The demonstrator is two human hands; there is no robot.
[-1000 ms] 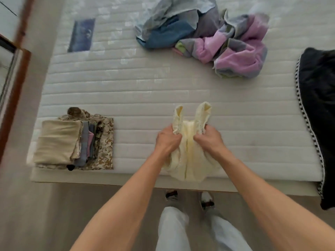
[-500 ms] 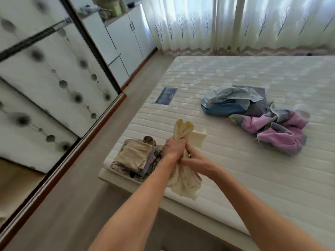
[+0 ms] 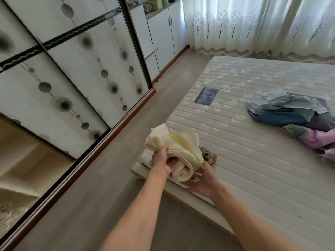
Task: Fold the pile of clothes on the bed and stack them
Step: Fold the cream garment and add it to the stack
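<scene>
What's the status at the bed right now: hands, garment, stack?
Left hand grips folded cream garment, over the stack at mattress corner. Right hand open, fingers under the bundle. Unfolded pile waits mid-bed. Nothing in the way.

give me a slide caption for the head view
Left hand grips a folded cream garment over the stack at the mattress corner, right hand steadying below.
</scene>
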